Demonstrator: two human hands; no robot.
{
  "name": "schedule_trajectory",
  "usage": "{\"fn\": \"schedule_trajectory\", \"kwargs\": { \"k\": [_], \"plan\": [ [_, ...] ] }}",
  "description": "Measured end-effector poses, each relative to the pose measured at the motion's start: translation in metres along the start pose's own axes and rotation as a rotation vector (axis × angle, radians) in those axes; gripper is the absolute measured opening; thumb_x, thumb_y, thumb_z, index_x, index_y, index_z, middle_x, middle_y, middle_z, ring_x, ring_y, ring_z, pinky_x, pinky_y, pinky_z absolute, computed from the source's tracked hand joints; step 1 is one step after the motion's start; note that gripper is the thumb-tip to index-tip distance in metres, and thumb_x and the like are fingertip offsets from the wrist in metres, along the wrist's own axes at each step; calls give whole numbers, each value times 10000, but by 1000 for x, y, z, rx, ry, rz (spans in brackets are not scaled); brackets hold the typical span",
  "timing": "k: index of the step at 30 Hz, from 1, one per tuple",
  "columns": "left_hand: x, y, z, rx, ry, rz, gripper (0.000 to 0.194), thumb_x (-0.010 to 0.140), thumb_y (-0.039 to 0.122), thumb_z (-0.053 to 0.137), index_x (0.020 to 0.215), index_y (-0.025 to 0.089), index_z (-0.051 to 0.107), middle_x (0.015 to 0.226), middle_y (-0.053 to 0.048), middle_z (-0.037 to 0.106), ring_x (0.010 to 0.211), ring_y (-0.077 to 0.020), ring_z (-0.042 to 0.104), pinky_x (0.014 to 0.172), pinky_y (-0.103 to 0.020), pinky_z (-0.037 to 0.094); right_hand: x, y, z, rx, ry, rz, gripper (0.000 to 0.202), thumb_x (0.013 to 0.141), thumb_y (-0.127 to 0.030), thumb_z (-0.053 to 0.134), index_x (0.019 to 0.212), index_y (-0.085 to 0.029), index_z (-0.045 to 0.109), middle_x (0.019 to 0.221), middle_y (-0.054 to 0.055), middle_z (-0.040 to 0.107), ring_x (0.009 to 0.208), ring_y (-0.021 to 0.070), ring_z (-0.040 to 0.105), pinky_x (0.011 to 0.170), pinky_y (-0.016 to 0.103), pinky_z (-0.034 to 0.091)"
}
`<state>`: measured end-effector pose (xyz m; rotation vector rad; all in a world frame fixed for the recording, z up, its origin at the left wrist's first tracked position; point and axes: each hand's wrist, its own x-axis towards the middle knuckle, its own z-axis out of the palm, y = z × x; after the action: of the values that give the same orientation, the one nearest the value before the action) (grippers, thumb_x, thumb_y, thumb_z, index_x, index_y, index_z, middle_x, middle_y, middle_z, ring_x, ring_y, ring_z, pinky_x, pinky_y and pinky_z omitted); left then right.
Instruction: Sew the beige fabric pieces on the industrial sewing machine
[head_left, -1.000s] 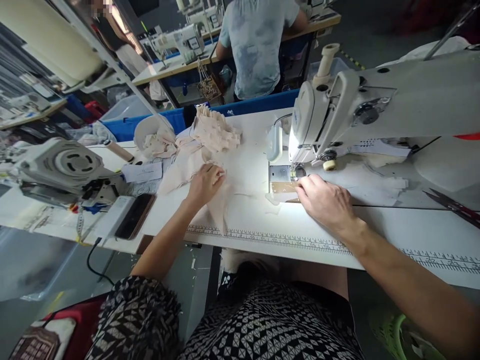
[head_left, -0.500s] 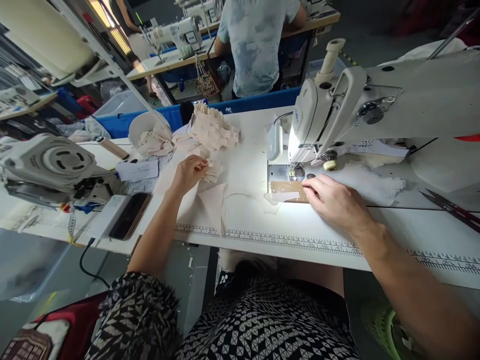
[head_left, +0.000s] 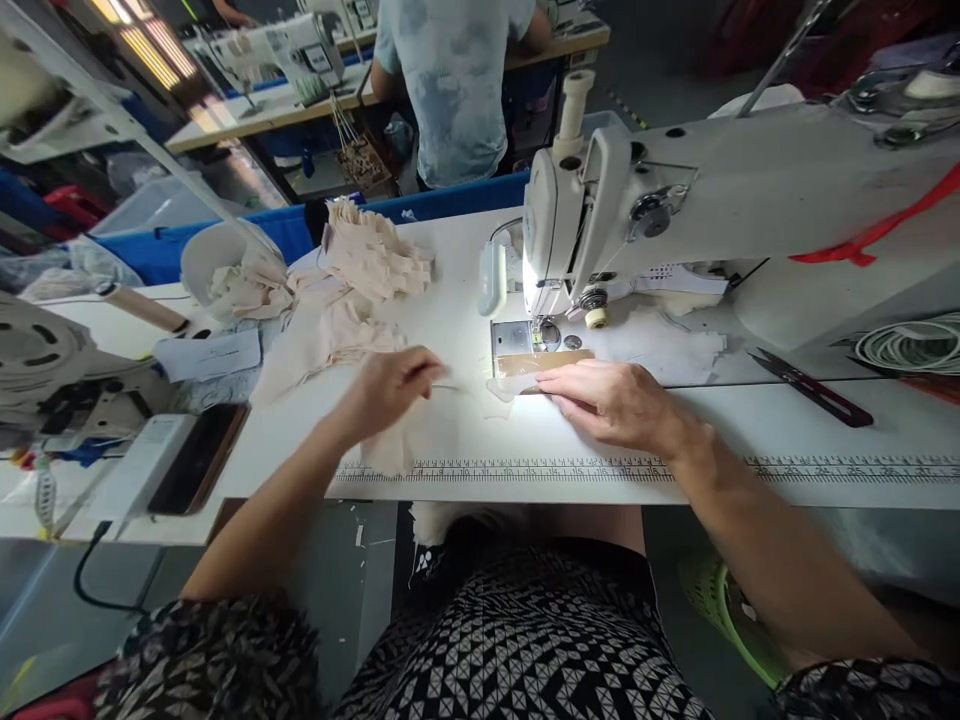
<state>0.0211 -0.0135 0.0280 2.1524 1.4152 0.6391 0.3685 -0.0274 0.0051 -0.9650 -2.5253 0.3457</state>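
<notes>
While the right hand [head_left: 604, 395] touches the white strip [head_left: 517, 383] at the needle's [head_left: 537, 328] seven o'clock, probably steadying it, its and the left hand's [head_left: 390, 388] grips are unclear.

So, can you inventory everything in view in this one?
Nearest sewing machine: one, white, right
Other sewing machines: at least three, whitish, left and background
Worktable: one, white, in front
Cloth: several pieces, beige, table left
Strip: one, brown, table centre
Phone: one, dark, table left
Thread cone: one, tan, table left
Snips: one pair, dark red, table right
Ruler: one, black markings, table's front edge
Ribbon: one, red, upper right
Basket: one, green, below right
Co-worker's shirt: one, pale blue, ahead
Left hand: one, bare, left of strip
Right hand: one, bare, at strip
</notes>
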Motion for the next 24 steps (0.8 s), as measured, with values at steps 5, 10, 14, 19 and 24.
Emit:
{"fn": "schedule_trajectory", "kwargs": {
  "k": [5,10,14,19,24],
  "plan": [
    [32,0,34,-50,-134,-20,261,954,361,554,839,192,715,705,-20,699,646,-150,614,615,-258,457,5,-5,8,-299,-41,-2,360,1066,-236,458,1253,-193,763,1365,81,757,1050,254,724,854,404,585],
    [57,-2,19,13,-71,-27,175,870,299,599,763,192,687,675,-14,697,663,-162,616,660,-267,480,11,-6,14,-416,-65,-10,412,1099,-276,395,1318,-153,722,1446,106,707,1086,265,681,883,417,554],
    [64,39,37,-120,-78,32,141,851,292,639,758,188,663,692,-12,702,675,-157,627,691,-269,512,11,-7,14,-448,-59,-12,421,1107,-276,381,1329,-144,714,1434,120,709,1023,249,661,858,400,525],
    [82,57,79,-269,-147,-10,148,860,289,640,754,188,617,719,-12,696,674,-155,627,654,-266,503,12,-9,14,-479,-89,-10,425,1107,-269,367,1281,-118,724,1271,142,760,997,258,643,856,405,500],
    [90,46,96,-134,-122,-85,155,891,229,624,744,202,586,776,-14,715,729,-178,650,670,-285,494,11,-8,9,-392,-72,17,421,1080,-246,390,1296,-164,742,1365,120,739,1083,275,661,931,435,539]
  ]
}}
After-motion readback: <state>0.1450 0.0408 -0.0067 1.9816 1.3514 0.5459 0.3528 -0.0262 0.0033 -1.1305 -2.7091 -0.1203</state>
